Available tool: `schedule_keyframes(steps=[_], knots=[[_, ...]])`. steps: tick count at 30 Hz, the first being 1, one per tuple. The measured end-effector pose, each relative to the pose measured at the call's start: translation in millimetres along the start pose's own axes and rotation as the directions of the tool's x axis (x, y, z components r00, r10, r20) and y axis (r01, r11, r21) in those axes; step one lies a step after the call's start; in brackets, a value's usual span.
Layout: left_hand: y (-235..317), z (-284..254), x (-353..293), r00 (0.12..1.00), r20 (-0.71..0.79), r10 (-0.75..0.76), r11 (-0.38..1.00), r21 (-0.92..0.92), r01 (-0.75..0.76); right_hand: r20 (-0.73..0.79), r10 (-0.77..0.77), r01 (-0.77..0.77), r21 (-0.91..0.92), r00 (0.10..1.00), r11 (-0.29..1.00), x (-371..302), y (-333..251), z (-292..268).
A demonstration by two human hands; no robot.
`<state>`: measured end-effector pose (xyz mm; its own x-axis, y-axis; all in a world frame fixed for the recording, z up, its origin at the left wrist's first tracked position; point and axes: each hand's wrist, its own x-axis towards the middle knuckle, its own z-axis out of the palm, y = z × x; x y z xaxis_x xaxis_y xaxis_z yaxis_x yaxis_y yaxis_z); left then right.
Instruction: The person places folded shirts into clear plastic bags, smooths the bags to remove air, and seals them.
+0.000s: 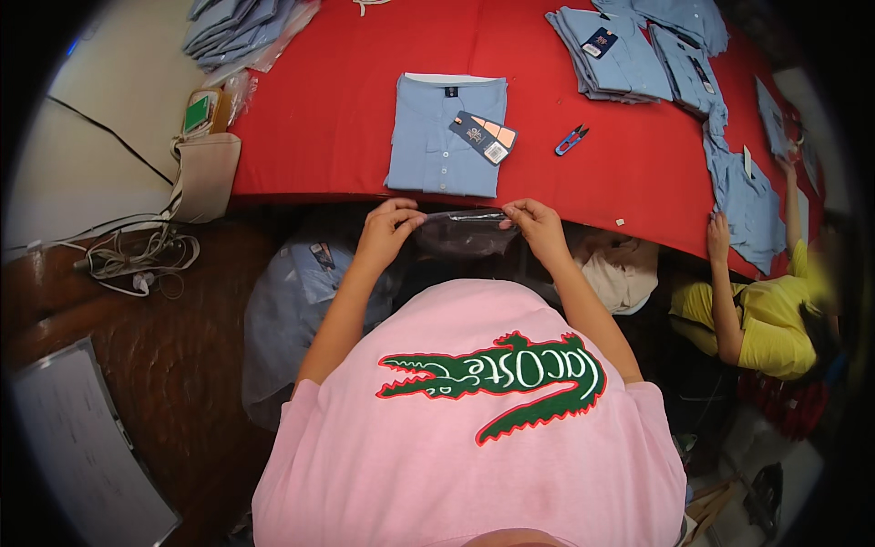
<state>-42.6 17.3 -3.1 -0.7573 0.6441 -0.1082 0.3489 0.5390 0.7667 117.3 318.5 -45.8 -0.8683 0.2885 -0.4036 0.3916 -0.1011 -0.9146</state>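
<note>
Plastic, clear and thin, makes up the bag (465, 237) pinched by its upper corners in the fingertips of the left hand (388, 232) and the right hand (541, 230), just off the near edge of the red table (319, 118); its lower part seems to lie in shadow. Directly beyond is a folded light-blue buttoned shirt (421, 137) (hang tags (478, 139) rest on its front), with blue thread snips (571, 141) to its right. Stacked blue shirts (620, 77) crowd the far right, near a co-worker in yellow (775, 333).
</note>
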Motion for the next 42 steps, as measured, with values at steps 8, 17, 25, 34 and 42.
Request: schedule_keyframes(steps=[8,17,25,34,42], knots=[[-35,12,69,0.962,-0.264,-0.066,0.998,-0.033,0.059,-0.138,0.092,-0.088,0.031,0.986,0.996,57,-14,22],[-32,-4,15,0.979,-0.096,-0.177,0.982,-0.081,0.170,0.023,-0.021,0.027,-0.277,1.000,0.961,3,-6,33],[34,1,8,0.971,-0.195,0.136,0.983,0.147,-0.108,-0.159,-0.034,-0.012,-0.282,0.987,0.959,-1,-42,19],[22,-3,-15,0.998,-0.016,-0.058,0.998,0.023,0.058,0.048,-0.054,0.072,-0.726,0.997,0.684,0,-101,22],[-14,11,-44,0.980,0.198,-0.029,0.996,0.085,0.013,0.122,0.035,0.010,-0.350,0.992,0.937,-26,-38,-9]])
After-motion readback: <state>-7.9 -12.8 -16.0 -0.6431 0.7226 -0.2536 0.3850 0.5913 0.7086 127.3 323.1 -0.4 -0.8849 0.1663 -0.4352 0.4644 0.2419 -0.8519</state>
